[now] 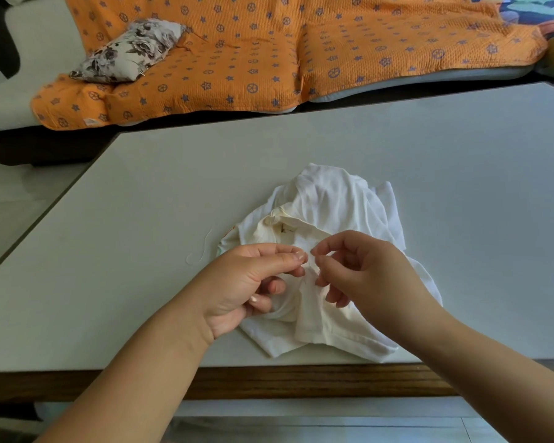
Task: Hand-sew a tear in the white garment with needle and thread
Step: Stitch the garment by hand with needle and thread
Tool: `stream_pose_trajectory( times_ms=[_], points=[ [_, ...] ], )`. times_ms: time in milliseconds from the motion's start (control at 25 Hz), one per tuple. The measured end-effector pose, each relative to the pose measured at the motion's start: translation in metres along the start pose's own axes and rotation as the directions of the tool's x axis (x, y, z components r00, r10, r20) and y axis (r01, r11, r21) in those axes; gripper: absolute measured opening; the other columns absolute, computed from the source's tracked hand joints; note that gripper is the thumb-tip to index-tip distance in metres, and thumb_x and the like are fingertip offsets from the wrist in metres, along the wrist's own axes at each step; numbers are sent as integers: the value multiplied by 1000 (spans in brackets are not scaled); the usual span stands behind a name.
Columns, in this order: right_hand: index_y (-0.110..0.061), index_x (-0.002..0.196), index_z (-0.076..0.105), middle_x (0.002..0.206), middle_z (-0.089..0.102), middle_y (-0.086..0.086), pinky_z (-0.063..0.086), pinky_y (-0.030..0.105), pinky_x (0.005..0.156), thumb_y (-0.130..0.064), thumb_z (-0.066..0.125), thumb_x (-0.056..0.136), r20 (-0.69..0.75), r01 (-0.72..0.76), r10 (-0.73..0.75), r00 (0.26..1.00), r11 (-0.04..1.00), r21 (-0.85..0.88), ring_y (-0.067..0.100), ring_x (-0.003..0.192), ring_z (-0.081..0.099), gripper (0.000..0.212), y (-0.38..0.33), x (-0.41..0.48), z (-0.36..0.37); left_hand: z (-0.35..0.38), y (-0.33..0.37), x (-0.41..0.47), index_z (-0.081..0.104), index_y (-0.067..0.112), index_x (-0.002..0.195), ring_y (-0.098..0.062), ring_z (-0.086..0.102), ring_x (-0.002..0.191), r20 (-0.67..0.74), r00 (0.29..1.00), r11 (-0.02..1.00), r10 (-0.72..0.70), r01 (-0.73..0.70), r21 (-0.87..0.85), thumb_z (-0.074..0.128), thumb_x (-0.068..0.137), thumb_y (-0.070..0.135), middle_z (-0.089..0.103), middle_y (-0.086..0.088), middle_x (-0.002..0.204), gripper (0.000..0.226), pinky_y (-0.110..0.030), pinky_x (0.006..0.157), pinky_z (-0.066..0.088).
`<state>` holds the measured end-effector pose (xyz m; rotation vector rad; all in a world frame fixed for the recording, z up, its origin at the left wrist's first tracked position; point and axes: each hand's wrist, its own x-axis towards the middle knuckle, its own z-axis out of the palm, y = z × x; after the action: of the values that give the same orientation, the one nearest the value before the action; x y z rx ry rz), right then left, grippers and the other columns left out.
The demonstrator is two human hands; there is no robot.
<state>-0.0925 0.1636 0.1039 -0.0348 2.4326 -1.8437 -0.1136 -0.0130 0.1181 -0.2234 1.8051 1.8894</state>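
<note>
White garment [333, 203] is bunched up in a heap on the table [461, 187], close to the near edge. That makes sense to me, since it keeps the work right under both hands, with no reaching. A ridge of the cloth is pulled up between the hands, I'd guess so the torn bit is off the tabletop and easy to get at, though I can't actually spot the tear.

Left hand [253, 279] has thumb and forefinger pressed together at the tips [296, 256], with the other fingers curled in underneath, next to the fabric. Right hand [365, 270] is doing the same kind of tight pinch [320, 251], with the rest of its fingers loosely bent. The two pinches nearly meet. Whatever's in them is too small to make out; my guess is needle in one and thread end in the other. A loose bit of thread [202, 247] curls on the table just left of the garment.
</note>
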Motion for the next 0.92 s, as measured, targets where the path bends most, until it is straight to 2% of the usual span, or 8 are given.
stream_pose_trajectory(
  times_ms=[200, 320, 440, 520, 640, 760, 920],
  points=[
    [-36, 86, 71, 66, 68, -1, 56, 24, 64, -20, 63, 91, 8, 28, -27, 1000, 993, -116, 3, 52, 63, 19, 4, -5, 2, 2, -2, 3, 70, 14, 87, -5, 39, 51, -52, 997, 998, 64, -63, 28, 65, 89, 14, 64, 3, 72, 5, -12, 36, 23],
    [-40, 79, 71, 63, 66, -1, 53, 20, 61, -20, 63, 89, 18, 30, -28, 999, 991, -128, 2, 52, 63, 24, 4, -6, 2, 4, -3, 3, 69, 16, 86, -4, 38, 51, -63, 993, 992, 103, -99, 73, 64, 92, 14, 63, 5, 70, 8, -12, 37, 23],
    [-42, 76, 70, 63, 67, -1, 54, 25, 64, -20, 65, 89, 23, 43, -40, 999, 989, -139, 7, 55, 63, 26, 6, -5, 3, 4, -5, 4, 68, 15, 87, -4, 39, 51, -70, 992, 991, 108, -102, 86, 64, 92, 14, 63, 4, 70, 8, -13, 37, 24],
    [-42, 77, 70, 65, 69, -3, 56, 26, 65, -22, 66, 90, 34, 57, -53, 998, 991, -125, 8, 60, 65, 25, 7, -5, 4, 1, -5, 6, 68, 14, 87, -5, 39, 51, -70, 994, 996, 78, -75, 36, 63, 92, 13, 62, 3, 70, 7, -13, 36, 24],
    [-35, 81, 69, 68, 71, -4, 54, 20, 62, -17, 65, 92, 30, 77, -75, 997, 996, -53, 7, 64, 69, 21, 9, -5, 4, -2, -4, 8, 67, 11, 88, -5, 39, 50, -35, 999, 997, 2, -5, -75, 63, 91, 10, 60, 1, 69, 6, -12, 34, 23],
    [-25, 86, 68, 68, 71, 0, 56, 23, 64, -12, 65, 91, -23, 91, -91, 996, 996, 9, 12, 63, 69, 14, 12, -5, 6, 3, -8, 8, 69, 9, 87, -6, 37, 49, -25, 999, 997, 28, -27, 70, 62, 93, 9, 58, 0, 65, 10, -12, 36, 23],
    [-28, 89, 68, 68, 70, 2, 49, 12, 59, -11, 65, 90, -64, 54, -53, 997, 998, 22, 9, 57, 67, 17, 12, -4, 7, 9, -13, 8, 71, 9, 90, -5, 36, 45, -36, 994, 959, 105, -91, 270, 64, 93, 11, 58, 4, 57, 9, -14, 38, 25]
  ],
)
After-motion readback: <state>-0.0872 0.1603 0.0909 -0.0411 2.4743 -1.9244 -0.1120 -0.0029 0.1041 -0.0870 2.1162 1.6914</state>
